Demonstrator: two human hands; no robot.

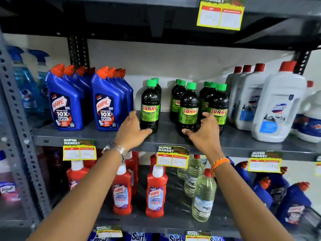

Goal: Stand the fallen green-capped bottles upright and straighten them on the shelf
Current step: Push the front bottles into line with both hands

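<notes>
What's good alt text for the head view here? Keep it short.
Two bare hands reach toward upright green-capped Sunny bottles on a grey store shelf: the left hand beside the left-most bottle, the right hand open by the front ones. Blue Harpic bottles stand left, white Domex jugs right.

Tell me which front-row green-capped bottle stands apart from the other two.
The leftmost green-capped bottle, beside the left hand. A wide gap separates it from the middle bottle and right bottle, which stand close together.
</notes>
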